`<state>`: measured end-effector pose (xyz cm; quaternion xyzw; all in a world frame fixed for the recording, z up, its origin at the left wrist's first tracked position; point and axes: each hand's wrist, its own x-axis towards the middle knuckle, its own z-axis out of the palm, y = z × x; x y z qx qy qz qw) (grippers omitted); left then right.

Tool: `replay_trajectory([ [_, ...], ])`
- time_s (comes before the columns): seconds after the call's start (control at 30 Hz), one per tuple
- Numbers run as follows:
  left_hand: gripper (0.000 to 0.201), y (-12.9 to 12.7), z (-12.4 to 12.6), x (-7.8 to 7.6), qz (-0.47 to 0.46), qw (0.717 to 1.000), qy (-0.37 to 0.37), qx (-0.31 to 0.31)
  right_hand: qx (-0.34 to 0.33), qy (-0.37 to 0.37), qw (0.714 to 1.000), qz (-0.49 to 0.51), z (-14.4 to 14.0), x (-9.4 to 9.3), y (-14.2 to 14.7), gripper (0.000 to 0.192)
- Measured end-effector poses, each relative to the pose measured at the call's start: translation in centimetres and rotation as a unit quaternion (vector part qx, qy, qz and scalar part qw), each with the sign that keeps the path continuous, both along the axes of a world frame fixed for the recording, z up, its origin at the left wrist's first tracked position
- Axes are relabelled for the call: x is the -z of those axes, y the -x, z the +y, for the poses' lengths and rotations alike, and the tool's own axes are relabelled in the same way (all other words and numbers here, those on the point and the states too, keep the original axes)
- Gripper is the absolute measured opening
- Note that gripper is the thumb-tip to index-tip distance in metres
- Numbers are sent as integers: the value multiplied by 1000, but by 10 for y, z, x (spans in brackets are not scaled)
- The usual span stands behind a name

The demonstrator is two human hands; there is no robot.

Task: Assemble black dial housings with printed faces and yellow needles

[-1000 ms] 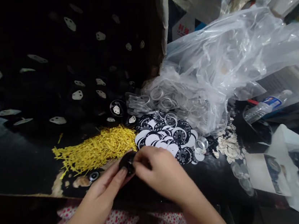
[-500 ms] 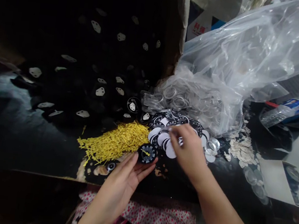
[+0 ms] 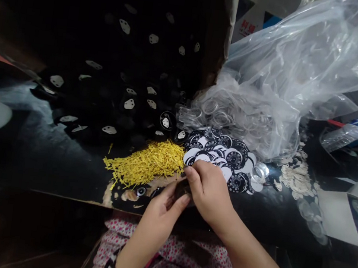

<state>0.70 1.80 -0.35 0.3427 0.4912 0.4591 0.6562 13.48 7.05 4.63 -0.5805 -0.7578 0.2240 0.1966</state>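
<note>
We work at a dark, scuffed table in a dim, cluttered room. Our left hand and right hand meet at the near edge, fingers pinched together around a small dark round piece that sits between them, mostly hidden, so we cannot tell its details. Just beyond the hands lies a heap of yellow pins, and beside it to the right a pile of black-and-white dial discs. Behind the discs slumps a big clear plastic bag full of clear rings. Pale flakes of scrap are scattered to the right, near a plastic bottle lying on its side. To the left, black parts with white tabs fill the shadowed far side. A patterned pink cloth covers our lap.
</note>
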Motion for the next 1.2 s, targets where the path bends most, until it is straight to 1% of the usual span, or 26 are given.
replay_trajectory([
  [0.1, 41, 1, -4, 3, 56, 998, -29, 26, -5, -23, 999, -37, 0, 9, 6, 45],
  [0.23, 43, -2, -3, 8, 109, 991, -71, 34, -3, -60, 998, 10, -3, 22, 8, 46],
  [0.3, 43, -1, -4, 8, 126, 989, -75, 30, -1, -55, 998, 31, -5, 23, 9, 45],
  [0.37, 44, 11, -13, 9, 142, 987, -66, 31, -19, -20, 998, 57, -6, 20, 9, 44],
  [0.4, 44, 22, -22, 11, 153, 986, -53, 29, -37, 7, 996, 78, -7, 17, 8, 43],
  [0.47, 46, 55, -48, 17, 191, 981, -13, 16, -64, 54, 988, 126, -8, 12, 3, 36],
  [0.53, 50, 98, -78, 25, 261, 964, 33, -38, -56, 75, 984, 149, -7, 9, -2, 30],
  [0.57, 53, 119, -90, 27, 322, 943, 48, -64, -45, 81, 985, 146, -7, 9, -3, 28],
  [0.6, 56, 137, -98, 28, 405, 909, 39, -90, -39, 87, 986, 137, -6, 9, -2, 25],
  [0.63, 58, 150, -101, 26, 480, 870, 3, -113, -47, 96, 986, 128, -6, 9, 1, 23],
  [0.67, 58, 159, -96, 23, 538, 832, -45, -129, -70, 106, 984, 125, -6, 9, 5, 21],
  [0.7, 56, 164, -85, 18, 577, 800, -96, -133, -102, 112, 980, 127, -6, 9, 11, 20],
  [0.73, 52, 164, -67, 12, 597, 777, -146, -135, -136, 114, 975, 132, -7, 7, 17, 18],
  [0.77, 46, 163, -44, 6, 601, 766, -190, -129, -164, 110, 971, 136, -8, 5, 23, 18],
  [0.8, 41, 161, -18, 0, 608, 755, -216, -116, -183, 105, 968, 136, -9, 2, 27, 18],
  [0.83, 40, 158, 9, -5, 634, 728, -234, -116, -192, 99, 967, 132, -11, -1, 29, 18],
  [0.87, 39, 157, 34, -9, 645, 717, -234, -121, -191, 96, 969, 123, -13, -3, 28, 18],
  [0.93, 35, 156, 74, -13, 649, 715, -233, -113, -175, 100, 975, 96, -16, -5, 18, 19],
  [0.97, 33, 155, 86, -14, 647, 719, -231, -108, -162, 108, 977, 81, -18, -5, 10, 18],
  [1.0, 33, 155, 94, -14, 642, 724, -232, -102, -141, 114, 981, 63, -20, -3, 0, 16],
  [1.07, 33, 153, 96, -14, 627, 735, -240, -94, -72, 108, 991, 15, -22, 4, -20, 14],
  [1.13, 35, 147, 88, -14, 608, 749, -242, -108, 13, 69, 996, -47, -20, 12, -39, 30],
  [1.17, 36, 142, 82, -15, 590, 763, -226, -138, 44, 46, 995, -74, -19, 16, -46, 39],
  [1.2, 37, 136, 75, -17, 547, 793, -196, -181, 60, 27, 994, -91, -16, 20, -52, 43],
])
